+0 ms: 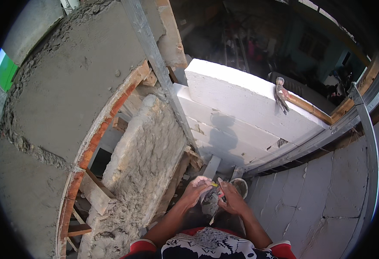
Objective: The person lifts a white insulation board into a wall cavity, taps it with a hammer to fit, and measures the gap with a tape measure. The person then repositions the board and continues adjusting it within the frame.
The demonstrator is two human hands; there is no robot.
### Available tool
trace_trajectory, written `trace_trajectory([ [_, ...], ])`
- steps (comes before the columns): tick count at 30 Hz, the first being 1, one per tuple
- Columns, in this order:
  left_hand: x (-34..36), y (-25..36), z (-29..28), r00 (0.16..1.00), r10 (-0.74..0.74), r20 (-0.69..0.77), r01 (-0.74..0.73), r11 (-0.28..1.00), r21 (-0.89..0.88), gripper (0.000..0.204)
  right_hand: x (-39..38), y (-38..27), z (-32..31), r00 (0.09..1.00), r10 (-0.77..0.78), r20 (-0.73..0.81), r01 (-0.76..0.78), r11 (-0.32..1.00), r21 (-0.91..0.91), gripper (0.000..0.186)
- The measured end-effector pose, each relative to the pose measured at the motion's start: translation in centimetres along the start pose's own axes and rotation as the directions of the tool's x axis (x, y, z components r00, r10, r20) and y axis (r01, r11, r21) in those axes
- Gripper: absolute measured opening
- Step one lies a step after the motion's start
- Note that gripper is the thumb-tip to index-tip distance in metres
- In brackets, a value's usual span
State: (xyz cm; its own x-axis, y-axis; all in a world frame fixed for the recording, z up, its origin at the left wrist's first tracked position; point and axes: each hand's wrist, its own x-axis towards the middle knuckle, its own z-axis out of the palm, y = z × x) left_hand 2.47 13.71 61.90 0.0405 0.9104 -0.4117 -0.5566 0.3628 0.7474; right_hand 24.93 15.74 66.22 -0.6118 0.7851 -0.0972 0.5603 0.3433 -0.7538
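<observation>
Low in the middle, my two hands are close together in front of my body. My right hand (pixel 232 198) is closed around a small red thing with a yellow strip, which looks like a tape measure (pixel 221 193). The fingers of my left hand (pixel 196 191) are bent and pinched at the yellow end; the exact grip is too small to make out. Beyond them, a claw hammer (pixel 281 96) lies across the top edge of a white block (pixel 250 99), its wooden handle pointing right.
Grey wet mortar (pixel 77 77) covers the slab at left, edged by a curved wooden board (pixel 107 114). A rough concrete beam (pixel 142 146) and a long metal bar (pixel 155 56) stand nearer. A grey block wall (pixel 314 190) rises at right. Behind my right hand is a bucket (pixel 242 184).
</observation>
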Motion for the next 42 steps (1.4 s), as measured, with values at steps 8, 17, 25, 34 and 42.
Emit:
trace_trajectory([
  [8, 4.8, 17.4, -1.5, 0.899, 0.304, -0.314, -0.349, 0.932, -0.097, 0.017, -7.0, 7.7, 0.2, 0.967, 0.237, -0.089, -0.22, 0.961, 0.167, 0.077],
  [17, 11.6, 22.7, 2.0, 0.836, 0.343, -0.429, -0.387, 0.922, -0.017, 0.055, -10.0, 1.8, -1.2, 0.854, 0.5, -0.144, -0.443, 0.843, 0.304, 0.068],
  [25, 19.8, 24.6, 3.6, 0.92, 0.315, -0.233, -0.328, 0.945, -0.016, 0.04, -4.6, -3.6, -7.7, 0.747, 0.594, -0.298, -0.564, 0.804, 0.188, 0.073],
  [34, 23.7, 24.5, 2.8, 0.912, 0.183, -0.366, -0.275, 0.937, -0.217, 0.042, -1.4, -4.9, -4.0, 0.761, 0.633, -0.143, -0.586, 0.765, 0.267, 0.077],
  [42, 24.2, 23.3, 0.6, 0.953, 0.216, -0.214, -0.272, 0.921, -0.279, 0.024, 0.2, -6.3, -2.9, 0.771, 0.609, -0.187, -0.568, 0.789, 0.234, 0.073],
])
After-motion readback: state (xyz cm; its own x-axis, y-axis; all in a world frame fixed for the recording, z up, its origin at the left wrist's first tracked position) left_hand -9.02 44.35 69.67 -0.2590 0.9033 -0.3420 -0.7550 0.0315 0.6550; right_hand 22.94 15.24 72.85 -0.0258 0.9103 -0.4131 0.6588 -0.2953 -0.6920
